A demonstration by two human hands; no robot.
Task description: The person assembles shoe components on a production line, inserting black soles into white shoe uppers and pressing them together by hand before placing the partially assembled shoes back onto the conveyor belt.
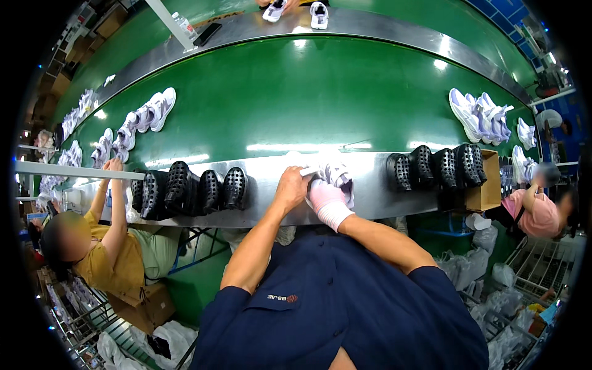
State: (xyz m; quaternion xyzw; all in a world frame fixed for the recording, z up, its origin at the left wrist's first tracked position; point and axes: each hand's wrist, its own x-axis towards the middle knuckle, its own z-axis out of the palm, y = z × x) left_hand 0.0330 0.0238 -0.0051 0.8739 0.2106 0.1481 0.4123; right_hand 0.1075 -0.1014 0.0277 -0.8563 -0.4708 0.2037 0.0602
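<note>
On the metal ledge in front of me stands a pair of white sneakers (337, 174), close together. My left hand (292, 188), bare, is closed, its thumb and fingers pinching a white edge or strap at the left side of the nearer shoe. My right hand (328, 201), in a pale pink glove with a striped cuff, is pressed at that shoe's opening. Its fingertips are hidden by the shoe. Black shoe-shaped forms (177, 188) with rows of round holes or studs stand on the ledge to the left, and several more black forms (445, 168) stand to the right.
Beyond the ledge runs a green belt (296, 98) carrying white sneakers at left (145, 117) and right (478, 116). An open cardboard box (484, 188) stands by the right-hand forms. Co-workers sit at left (105, 246) and right (539, 209); another's hands hold a shoe across the belt.
</note>
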